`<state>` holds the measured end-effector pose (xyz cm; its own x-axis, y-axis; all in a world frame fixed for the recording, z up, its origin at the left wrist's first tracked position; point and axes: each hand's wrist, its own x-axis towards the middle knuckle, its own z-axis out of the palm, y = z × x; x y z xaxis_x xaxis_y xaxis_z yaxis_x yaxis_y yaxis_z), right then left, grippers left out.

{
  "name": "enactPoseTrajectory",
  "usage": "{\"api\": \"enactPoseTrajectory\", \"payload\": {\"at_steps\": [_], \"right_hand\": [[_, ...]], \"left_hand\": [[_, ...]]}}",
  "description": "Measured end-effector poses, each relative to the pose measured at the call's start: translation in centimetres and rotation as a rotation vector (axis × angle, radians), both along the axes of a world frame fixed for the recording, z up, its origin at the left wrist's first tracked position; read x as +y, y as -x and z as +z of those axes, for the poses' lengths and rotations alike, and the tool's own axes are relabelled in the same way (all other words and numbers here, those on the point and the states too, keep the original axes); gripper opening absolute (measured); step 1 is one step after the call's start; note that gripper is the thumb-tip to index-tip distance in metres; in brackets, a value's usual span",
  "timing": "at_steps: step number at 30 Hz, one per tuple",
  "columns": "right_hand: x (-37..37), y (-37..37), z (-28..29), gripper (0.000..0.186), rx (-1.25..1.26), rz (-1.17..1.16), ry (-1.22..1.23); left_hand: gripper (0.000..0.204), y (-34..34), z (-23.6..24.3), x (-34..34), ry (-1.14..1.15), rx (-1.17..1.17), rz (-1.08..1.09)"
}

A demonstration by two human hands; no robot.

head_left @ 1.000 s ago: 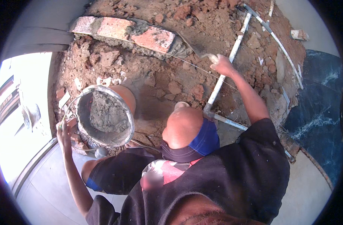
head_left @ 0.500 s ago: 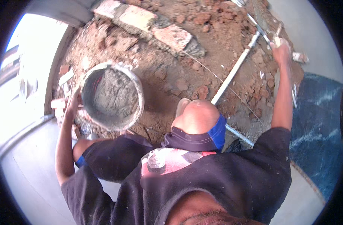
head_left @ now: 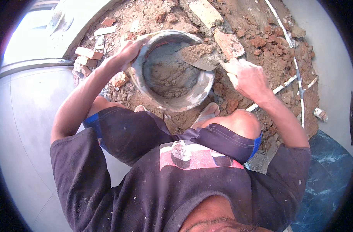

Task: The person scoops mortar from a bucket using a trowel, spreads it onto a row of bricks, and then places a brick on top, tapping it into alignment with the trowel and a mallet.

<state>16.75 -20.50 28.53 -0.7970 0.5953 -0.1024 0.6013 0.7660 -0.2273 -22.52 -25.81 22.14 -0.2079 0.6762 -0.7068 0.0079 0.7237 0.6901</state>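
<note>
My left hand (head_left: 132,51) grips the upper left rim of a grey bucket (head_left: 176,103), where a thin yellowish handle runs. Grey-brown mortar (head_left: 166,75) lies inside. A trowel (head_left: 197,58) is in my right hand (head_left: 246,77), fingers closed round its grip. Its blade, coated with sandy material, reaches over the right side of the bucket's mouth. Just beyond stands a short row of bricks set in mortar, with a red brick (head_left: 227,41) behind the trowel and a pale brick (head_left: 205,13) farther up.
Rough soil and rubble (head_left: 257,38) surround the bucket. Broken bricks (head_left: 89,53) lie to the left by a doorway. White plastic pipes (head_left: 284,83) run along the right. Pale floor tiles (head_left: 25,127) border the left, dark marbled tiles (head_left: 327,170) the lower right. My bent knees flank the bucket.
My right hand has brought the trowel from the far right in over the bucket. My left hand and the bucket now appear higher and farther right, and the view has shifted.
</note>
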Motion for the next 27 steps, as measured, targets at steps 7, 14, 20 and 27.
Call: {"api": "enactPoseTrajectory", "payload": {"at_steps": [7, 14, 20, 27], "right_hand": [[-4.2, 3.9, -7.6, 0.028, 0.100, 0.061, 0.317], [-5.9, 1.9, -8.1, 0.019, 0.364, 0.246, 0.217], [-6.2, -2.5, -5.7, 0.017, 0.505, -0.028, 0.508], [-6.7, -10.8, -3.2, 0.029, 0.435, -0.548, 0.570]], "left_hand": [[0.043, -5.6, 2.1, 1.4, -0.043, -0.027, 0.154], [0.043, -6.7, 1.9, 1.4, -0.032, -0.012, 0.179], [0.042, -1.5, -4.1, 1.0, -0.051, -0.200, 0.121], [0.040, -2.2, 0.5, 0.0, -0.017, -0.201, 0.150]]}}
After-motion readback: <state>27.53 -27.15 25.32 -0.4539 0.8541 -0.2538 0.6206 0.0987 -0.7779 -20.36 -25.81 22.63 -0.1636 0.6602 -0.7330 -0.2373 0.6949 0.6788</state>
